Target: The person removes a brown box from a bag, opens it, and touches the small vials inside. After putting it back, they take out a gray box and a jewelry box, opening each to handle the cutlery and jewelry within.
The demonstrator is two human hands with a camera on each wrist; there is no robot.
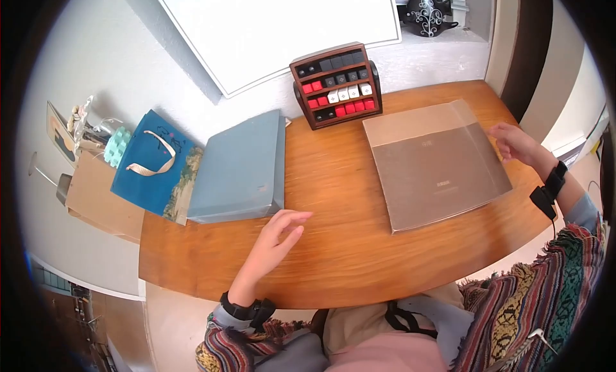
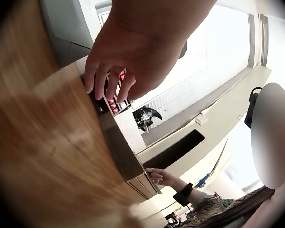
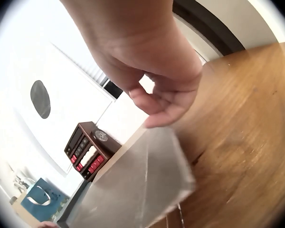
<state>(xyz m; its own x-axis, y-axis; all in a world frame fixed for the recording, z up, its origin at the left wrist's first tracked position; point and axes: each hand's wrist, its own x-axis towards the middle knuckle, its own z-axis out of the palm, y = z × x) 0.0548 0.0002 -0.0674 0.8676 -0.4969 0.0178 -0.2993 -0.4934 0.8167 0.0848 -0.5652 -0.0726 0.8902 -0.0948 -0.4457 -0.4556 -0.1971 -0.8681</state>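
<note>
A brown box (image 1: pixel 436 173) with a lighter band along its far end lies on the right side of the table. Beside its right edge is my right hand (image 1: pixel 513 144), fingers loosely curled; in the right wrist view the fingertips (image 3: pixel 159 119) are close to the box (image 3: pixel 133 180), and contact is unclear. My left hand (image 1: pixel 273 243), fingers relaxed and nothing held, hovers by the near right corner of a blue-grey box (image 1: pixel 237 170). The left wrist view shows the left hand (image 2: pixel 133 61) over the table and the right hand (image 2: pixel 160 176) at the brown box's end.
A wooden rack (image 1: pixel 337 83) of red, white and black cubes stands at the back. On the left are a blue gift bag (image 1: pixel 151 160) with a ribbon handle and a cardboard box (image 1: pixel 102 195). A black patterned ornament (image 1: pixel 427 16) sits on the sill behind the wooden table (image 1: pixel 333 256).
</note>
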